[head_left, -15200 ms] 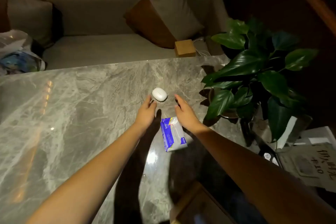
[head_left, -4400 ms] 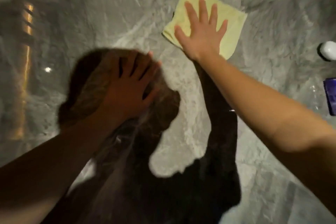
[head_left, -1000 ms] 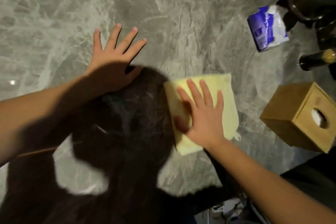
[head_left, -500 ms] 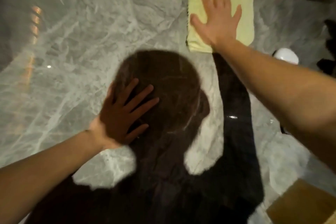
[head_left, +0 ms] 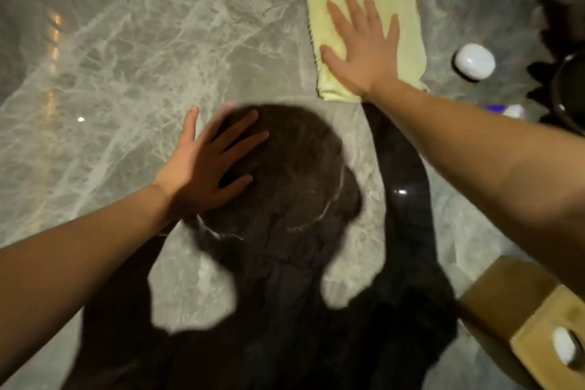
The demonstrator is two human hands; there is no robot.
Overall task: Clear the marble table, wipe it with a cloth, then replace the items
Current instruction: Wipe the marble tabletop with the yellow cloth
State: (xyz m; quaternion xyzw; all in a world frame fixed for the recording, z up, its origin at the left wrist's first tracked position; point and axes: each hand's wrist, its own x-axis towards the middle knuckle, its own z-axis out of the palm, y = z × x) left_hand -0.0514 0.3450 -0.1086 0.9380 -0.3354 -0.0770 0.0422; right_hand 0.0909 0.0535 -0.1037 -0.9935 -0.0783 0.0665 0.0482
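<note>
A folded pale yellow cloth (head_left: 408,19) lies flat on the grey marble table (head_left: 133,51) toward the far right. My right hand (head_left: 364,51) presses on it, palm down, fingers spread. My left hand (head_left: 205,165) rests flat on the bare marble nearer to me, fingers apart, holding nothing. A small white oval case (head_left: 474,61) sits on the table right of the cloth. A blue and white tissue pack (head_left: 509,110) peeks out behind my right forearm. A wooden tissue box (head_left: 544,323) stands at the near right corner.
A dark pot rim (head_left: 566,95) with leaf shadows stands at the right edge beyond the white case. My head and arms cast a large dark shadow over the near middle of the marble. Light reflections glint on the left part.
My right hand has drawn the cloth a little back toward me from the far edge. My left hand has stayed flat on the marble, shifting slightly forward.
</note>
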